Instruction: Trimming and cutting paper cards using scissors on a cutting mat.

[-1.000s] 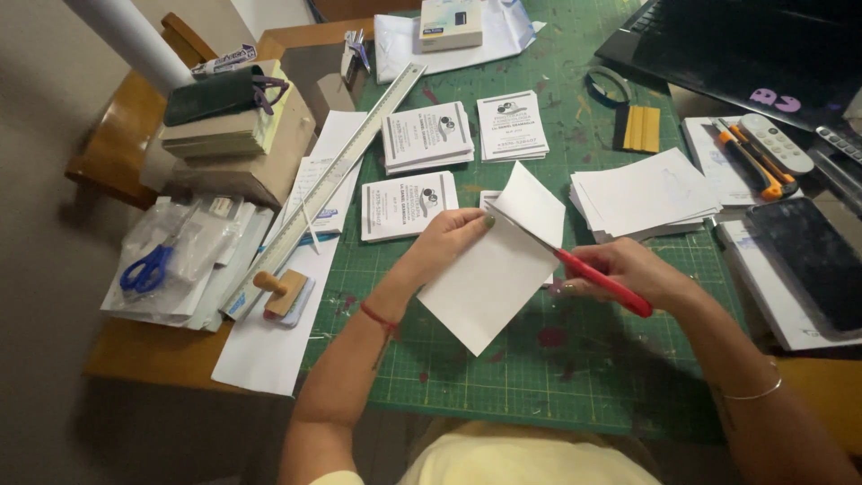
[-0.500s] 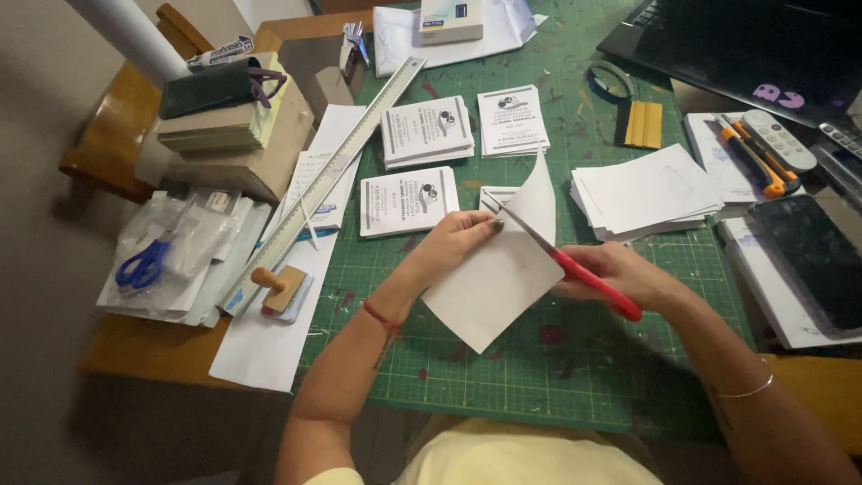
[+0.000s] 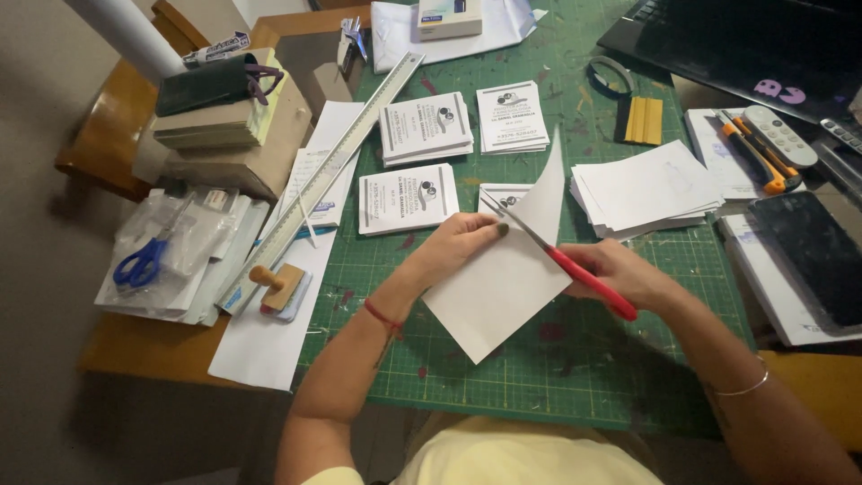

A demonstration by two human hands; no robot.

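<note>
The left hand [image 3: 462, 247] pinches a white paper sheet [image 3: 498, 287] over the green gridded cutting mat [image 3: 539, 377] on the table. The right hand [image 3: 620, 274], fingers curled, grips red-handled scissors [image 3: 561, 260]; their long axis runs diagonally, blades pointing up-left into the sheet, whose cut flap stands upright beside a stack of blank white cards [image 3: 646, 189]

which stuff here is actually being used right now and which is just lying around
In use:
left hand
right hand
red-handled scissors
white sheet

Lying about:
metal ruler
blue scissors
wooden stamp
printed card stacks
blank paper stack
orange utility knife
yellow block
</note>
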